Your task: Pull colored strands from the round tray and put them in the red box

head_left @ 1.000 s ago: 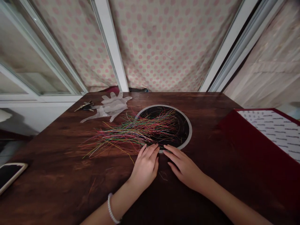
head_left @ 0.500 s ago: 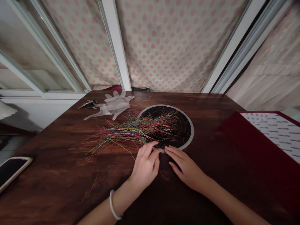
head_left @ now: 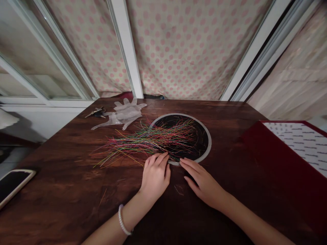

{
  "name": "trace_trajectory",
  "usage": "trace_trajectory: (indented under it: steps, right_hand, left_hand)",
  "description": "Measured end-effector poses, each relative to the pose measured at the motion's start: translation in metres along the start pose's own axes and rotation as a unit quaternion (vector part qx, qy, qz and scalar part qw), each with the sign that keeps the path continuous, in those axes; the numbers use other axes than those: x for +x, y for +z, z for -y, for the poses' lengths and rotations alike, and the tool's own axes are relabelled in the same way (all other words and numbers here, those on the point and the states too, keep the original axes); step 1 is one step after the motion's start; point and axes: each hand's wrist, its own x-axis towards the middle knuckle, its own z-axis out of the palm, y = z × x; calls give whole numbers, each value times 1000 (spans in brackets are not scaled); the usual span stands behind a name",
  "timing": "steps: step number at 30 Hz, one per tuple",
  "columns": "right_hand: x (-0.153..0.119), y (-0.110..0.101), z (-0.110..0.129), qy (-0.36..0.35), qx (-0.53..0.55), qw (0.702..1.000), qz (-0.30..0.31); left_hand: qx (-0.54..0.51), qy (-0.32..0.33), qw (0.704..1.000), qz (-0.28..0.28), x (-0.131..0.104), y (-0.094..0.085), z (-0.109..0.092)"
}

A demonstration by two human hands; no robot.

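Observation:
A loose bundle of thin multicoloured wire-like strands (head_left: pixel 133 141) lies partly on a round black disc (head_left: pixel 205 136) with a grey rim and partly on the table to its left. My left hand (head_left: pixel 155 175) is at the disc's near-left edge, beside the strands. Its fingers are bent and pressed together; whatever they hold, if anything, is hidden. My right hand (head_left: pixel 201 182) rests its fingertips on the disc's near rim, fingers stretched out and thumb apart, with nothing seen in it.
A clear plastic glove (head_left: pixel 126 114) and some keys (head_left: pixel 97 112) lie at the back left of the dark wooden table (head_left: pixel 76 190). A phone (head_left: pixel 15 185) is at the left edge. On the right stands a red box (head_left: pixel 276 163) with printed white lining. Stray strands lie in front.
My left hand has drawn back a little to the left, away from the right hand, along the disc's near edge. The right hand stays in place.

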Motion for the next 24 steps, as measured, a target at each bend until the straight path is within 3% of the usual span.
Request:
trace_trajectory:
  steps: [7,15,24]
  right_hand:
    - [0,0,1,-4,2,1000,-5]
    - [-1,-2,4,-14,15,1000,-11]
    - [-1,-9,10,-37,64,997,-22]
  left_hand:
    - [-13,7,1000,7,-1,0,0]
    - [-84,77,993,8,-2,0,-4]
    - [-133,85,987,1,-3,6,3]
